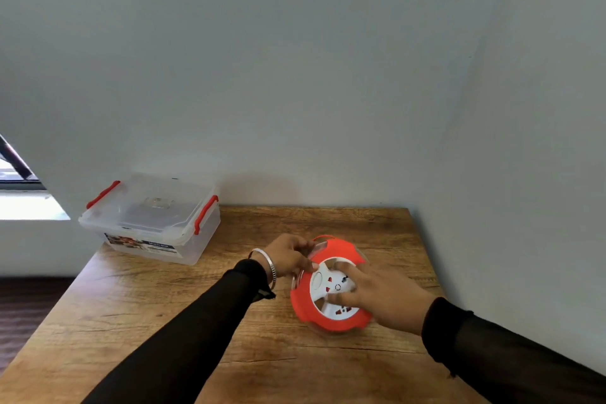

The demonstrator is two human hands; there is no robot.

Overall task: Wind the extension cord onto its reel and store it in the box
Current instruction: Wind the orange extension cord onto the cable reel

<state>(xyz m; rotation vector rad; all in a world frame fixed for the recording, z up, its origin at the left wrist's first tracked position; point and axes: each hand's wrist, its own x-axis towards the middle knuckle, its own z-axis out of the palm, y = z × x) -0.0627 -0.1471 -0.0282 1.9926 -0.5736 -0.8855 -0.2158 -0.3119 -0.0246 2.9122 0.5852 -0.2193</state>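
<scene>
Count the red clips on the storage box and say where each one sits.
2. One red clip sits on the left end of the clear plastic box; the other red clip sits on its right end, nearer the reel. Clips on the far side may be hidden.

A: Quick tally here: one round red-and-white plastic cord reel (331, 289) on the one wooden table (164, 305).

B: And one clear plastic storage box (154, 223), lid on, with two red latches showing.

A: Two hands in shot, the left hand (288, 256) and the right hand (383, 292), both in black sleeves.

B: One silver bangle (267, 264), left wrist. One window at the left edge.
</scene>
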